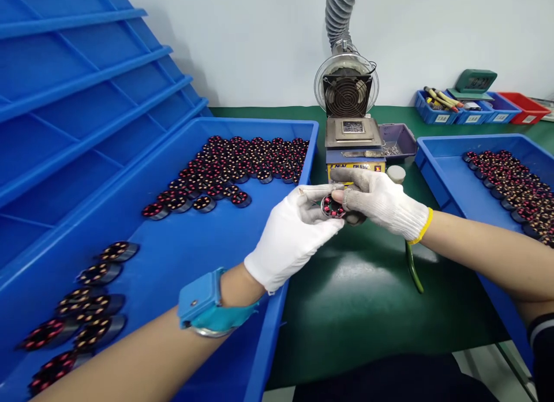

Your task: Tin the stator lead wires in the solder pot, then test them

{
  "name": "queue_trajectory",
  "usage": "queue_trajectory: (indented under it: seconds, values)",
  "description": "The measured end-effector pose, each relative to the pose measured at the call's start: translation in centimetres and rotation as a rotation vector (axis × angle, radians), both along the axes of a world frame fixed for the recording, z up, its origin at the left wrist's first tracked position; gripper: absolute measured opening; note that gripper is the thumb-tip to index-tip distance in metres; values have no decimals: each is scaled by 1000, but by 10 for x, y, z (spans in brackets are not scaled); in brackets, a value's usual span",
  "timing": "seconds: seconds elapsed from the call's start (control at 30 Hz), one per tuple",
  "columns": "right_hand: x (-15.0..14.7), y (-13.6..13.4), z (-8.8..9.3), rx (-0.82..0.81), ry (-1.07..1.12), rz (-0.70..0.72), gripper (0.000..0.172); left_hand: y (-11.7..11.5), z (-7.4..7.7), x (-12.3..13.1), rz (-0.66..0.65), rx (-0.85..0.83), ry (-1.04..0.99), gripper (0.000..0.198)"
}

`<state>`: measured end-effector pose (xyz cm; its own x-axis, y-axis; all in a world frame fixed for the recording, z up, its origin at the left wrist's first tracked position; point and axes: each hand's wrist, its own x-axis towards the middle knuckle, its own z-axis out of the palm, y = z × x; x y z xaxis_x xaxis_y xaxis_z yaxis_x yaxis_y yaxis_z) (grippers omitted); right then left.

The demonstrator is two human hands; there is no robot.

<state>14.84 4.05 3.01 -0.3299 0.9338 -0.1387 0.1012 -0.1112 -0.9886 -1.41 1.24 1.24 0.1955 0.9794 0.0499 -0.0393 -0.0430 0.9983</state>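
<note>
Both hands meet in front of the metal-topped soldering machine. My left hand [294,232], in a white glove, is closed round the edge of a small round motor stator [332,206], a black ring with pinkish-red coils. My right hand [381,200], in a knitted glove with a yellow cuff, presses its thumb on the stator's upper edge; its other fingers reach behind and are partly hidden. Below the right fingers shows a dark round object, mostly covered. Many similar stators [204,203] lie in the left blue tray [208,263].
Ahead stands the machine [352,131] with a fan [347,96] and grey duct [340,15]. Beside it are a purple bin [402,138] and a round white lid [396,172]. The right blue tray [445,162] holds more stators. A green-handled tool [414,269] lies on the green table [346,321].
</note>
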Motion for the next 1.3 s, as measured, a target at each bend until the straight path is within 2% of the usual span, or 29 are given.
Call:
queue_trajectory:
  seconds: [0.17,0.27,0.37,0.53,0.73,0.8,0.83,0.9,1.0,1.07,1.1,1.17,1.23,1.3]
  values:
    - [6,-1,-6,343,-170,-5,35,5,-3,2,266,185,63,42]
    - [8,-3,-11,439,-278,27,31,9,-5,0,380,259,117,39]
    - [5,-6,-14,481,-332,7,31,10,-5,-2,417,258,167,36]
    - [2,-8,-14,687,-445,-34,18,9,-5,-3,458,256,266,38]
    - [4,-8,-13,731,-506,-38,17,10,-9,-3,471,287,335,38]
    - [4,-7,-12,672,-498,-39,14,10,-12,-3,466,311,337,37]
    - [3,-6,-12,591,-472,-36,12,10,-13,-3,463,332,339,36]
    - [1,-3,-11,313,-332,-3,10,10,-16,-4,448,404,348,35]
    - [-2,2,-12,-139,13,94,10,9,-20,-6,426,580,396,33]
    - [-3,4,-13,-245,135,137,9,9,-22,-8,434,646,438,32]
    - [-2,4,-14,-221,124,146,10,9,-22,-8,445,653,446,32]
    - [3,4,-14,-15,-44,130,11,10,-22,-9,462,627,425,32]
    - [9,1,-13,360,-362,60,17,10,-22,-8,468,591,389,32]
    - [13,-1,-9,761,-711,21,29,12,-21,-8,474,567,370,33]
